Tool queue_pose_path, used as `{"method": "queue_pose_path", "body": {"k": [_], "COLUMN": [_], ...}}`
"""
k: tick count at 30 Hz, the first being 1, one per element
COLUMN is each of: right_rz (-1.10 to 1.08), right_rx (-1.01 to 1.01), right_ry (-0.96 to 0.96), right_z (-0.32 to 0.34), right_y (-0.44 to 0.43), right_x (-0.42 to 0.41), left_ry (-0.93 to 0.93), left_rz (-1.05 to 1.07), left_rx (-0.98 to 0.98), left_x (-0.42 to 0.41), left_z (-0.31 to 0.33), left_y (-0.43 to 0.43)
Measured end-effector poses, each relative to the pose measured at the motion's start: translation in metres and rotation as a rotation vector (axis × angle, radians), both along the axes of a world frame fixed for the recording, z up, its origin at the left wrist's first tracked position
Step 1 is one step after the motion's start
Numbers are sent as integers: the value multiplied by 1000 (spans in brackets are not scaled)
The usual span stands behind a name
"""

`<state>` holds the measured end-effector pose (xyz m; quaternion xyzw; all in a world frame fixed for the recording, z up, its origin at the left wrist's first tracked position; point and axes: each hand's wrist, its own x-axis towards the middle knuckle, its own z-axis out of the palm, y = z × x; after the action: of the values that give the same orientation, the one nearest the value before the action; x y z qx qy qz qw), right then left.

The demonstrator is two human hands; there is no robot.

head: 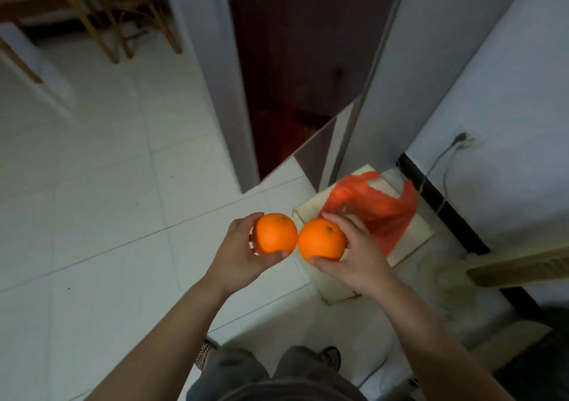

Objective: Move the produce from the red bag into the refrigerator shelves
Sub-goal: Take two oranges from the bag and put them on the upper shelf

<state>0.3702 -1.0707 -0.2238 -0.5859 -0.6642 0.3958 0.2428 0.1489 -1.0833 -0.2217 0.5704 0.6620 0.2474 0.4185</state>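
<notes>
Oranges fill both my hands above my patterned shoes and the white tiled floor. My left hand cups the left orange from the outer side, thumb over the top and fingertips curled under it. My right hand grips the right orange the same way from the other side. The two fruits meet between my hands, stem ends up. Just beyond my right hand's fingers the red bag lies slumped and open on a pale box on the floor. Farther out from that hand, a wall socket trails a cable down the grey wall. Straight ahead of both hands stands a dark red panel between grey uprights. Far beyond my left hand, blurred wooden chairs stand on the tiles.
</notes>
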Motion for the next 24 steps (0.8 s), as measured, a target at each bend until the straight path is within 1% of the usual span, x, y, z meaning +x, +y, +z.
{"method": "queue_pose_path", "body": {"k": [9,13,18,24], "right_rz": [188,259,295,291], "right_rx": [39,41,37,49], "right_ry": [42,42,10,8], "right_z": [-7,-5,-1,-2], "right_y": [18,35,58,107], "right_x": [-227,-314,-372,-411], "left_ry": [-45,-82,-137,-82], "left_rz": [239,332,366,303], "left_rx": [-18,-7,16,73], "left_x": [-220,-298,-356,-397], "left_z": [14,15,14,13], "left_y": [-26,-30,-19,38]}}
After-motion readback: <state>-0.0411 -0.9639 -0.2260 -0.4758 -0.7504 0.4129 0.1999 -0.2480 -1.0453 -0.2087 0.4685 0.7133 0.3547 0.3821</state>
